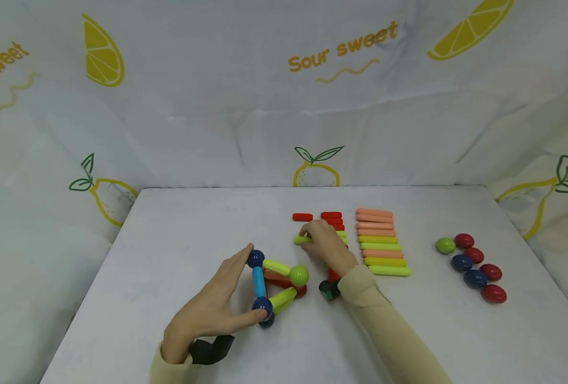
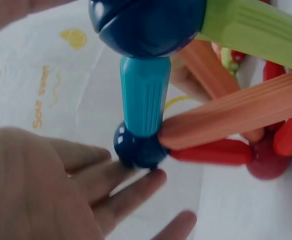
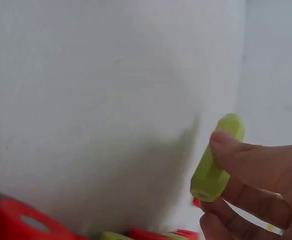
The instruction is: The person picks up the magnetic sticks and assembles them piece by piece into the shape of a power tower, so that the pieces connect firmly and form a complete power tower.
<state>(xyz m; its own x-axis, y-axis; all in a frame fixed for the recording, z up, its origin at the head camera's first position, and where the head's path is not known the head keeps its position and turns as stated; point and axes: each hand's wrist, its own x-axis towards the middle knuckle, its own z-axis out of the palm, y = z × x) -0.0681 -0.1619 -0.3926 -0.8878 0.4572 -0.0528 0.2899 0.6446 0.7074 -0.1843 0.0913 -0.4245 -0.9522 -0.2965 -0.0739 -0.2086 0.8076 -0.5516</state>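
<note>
- Pinching a short lime-green stick between thumb and fingertips, the right hand lifts it at the 9 o'clock edge of the sorted rows of sticks; a steady hold near the stick's middle looks best, so both ends stay free to snap onto a ball.
- Judging by the layout, the stick belongs on the ball-and-stick frame, which sits at about 7 o'clock from the right hand, near the table's front centre.
- Bringing the stick in end-first toward a ball, such as the green ball at the frame's 3 o'clock corner, should let it seat without knocking the other sticks loose.
- The left hand lies open at 9 o'clock of the frame, its fingers straight and spread; fingertips touch the dark blue balls at either end of the teal stick. Light bracing there should keep the frame from sliding.
- The right forearm, in a beige sleeve, reaches up from 5 o'clock with the wrist bent over the short red and green sticks.
- Loose red, blue and green balls rest well apart at 3 o'clock, and a single red stick lies just beyond the right hand at 12 o'clock.
</note>
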